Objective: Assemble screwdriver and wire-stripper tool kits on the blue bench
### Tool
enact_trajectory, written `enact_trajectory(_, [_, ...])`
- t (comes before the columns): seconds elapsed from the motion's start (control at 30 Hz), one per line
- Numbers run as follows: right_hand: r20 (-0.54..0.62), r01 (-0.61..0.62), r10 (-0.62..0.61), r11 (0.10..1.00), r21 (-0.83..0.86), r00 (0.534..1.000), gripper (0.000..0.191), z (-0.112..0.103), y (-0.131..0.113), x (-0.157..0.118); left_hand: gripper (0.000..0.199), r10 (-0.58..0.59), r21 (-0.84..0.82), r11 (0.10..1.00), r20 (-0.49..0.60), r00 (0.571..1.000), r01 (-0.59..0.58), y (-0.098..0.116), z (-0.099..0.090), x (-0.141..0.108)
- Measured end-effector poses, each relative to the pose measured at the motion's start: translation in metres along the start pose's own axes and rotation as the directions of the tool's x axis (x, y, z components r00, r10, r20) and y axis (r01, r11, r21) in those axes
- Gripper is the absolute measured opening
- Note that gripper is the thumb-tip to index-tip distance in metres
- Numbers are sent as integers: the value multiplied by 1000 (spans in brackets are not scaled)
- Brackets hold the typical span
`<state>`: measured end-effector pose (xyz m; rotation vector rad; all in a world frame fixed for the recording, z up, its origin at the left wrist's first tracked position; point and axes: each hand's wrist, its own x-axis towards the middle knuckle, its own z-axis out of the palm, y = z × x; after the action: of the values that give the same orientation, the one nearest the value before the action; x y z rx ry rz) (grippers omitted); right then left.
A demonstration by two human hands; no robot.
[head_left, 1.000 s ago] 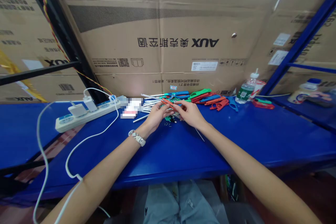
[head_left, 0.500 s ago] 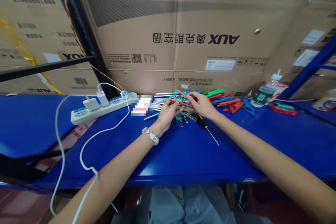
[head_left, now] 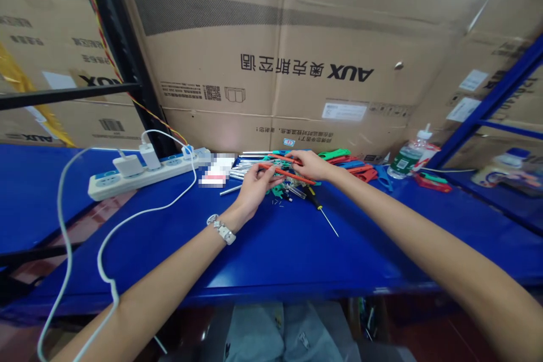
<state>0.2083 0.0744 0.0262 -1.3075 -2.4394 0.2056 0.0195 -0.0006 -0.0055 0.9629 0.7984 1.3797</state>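
Left hand (head_left: 254, 188) & right hand (head_left: 311, 164) both pinching red stick (head_left: 288, 172), near back of blue table (head_left: 263, 249); front edge bare.

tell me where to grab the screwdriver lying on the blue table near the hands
Take the screwdriver by its dark handle, the thicker end lying close to the right hand. Its thin metal shaft points away toward the table's near edge and gives little to grip. It lies flat with bare table on its right side, so coming down from above and from the right looks easiest; small parts crowd the left.
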Motion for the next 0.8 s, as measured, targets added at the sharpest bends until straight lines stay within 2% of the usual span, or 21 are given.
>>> enact_trajectory(0.07, [-40,-2,2,1000,17,999,35,1,1,0,4,4,10,1000,21,1000,-4,-1,-1,1])
enact_trajectory(0.2, [-72,-13,19,996,86,997,26,1,5,3,3,14,46,999,52,999,-16,-4,-2,1])
enact_trajectory(0.37, [-83,-77,92,983,164,992,29,4,12,5,7,36,86,996,24,999,-38,-3,-3,4])
enact_trajectory(0.53, [-119,-89,104,988,130,987,29,6,12,3,22,54,35,998,-25,998,-53,3,0,8])
enact_trajectory(0.67, [-154,-58,71,995,86,986,28,9,12,0,20,10,-69,998,3,1000,-10,11,5,5])
enact_trajectory(0.73, [-155,-54,66,995,85,986,28,11,13,0,13,4,-60,998,23,1000,-3,14,5,5])
enact_trajectory(0.8, [-149,-49,64,994,102,987,26,13,15,0,19,29,15,999,27,999,-29,17,2,8])
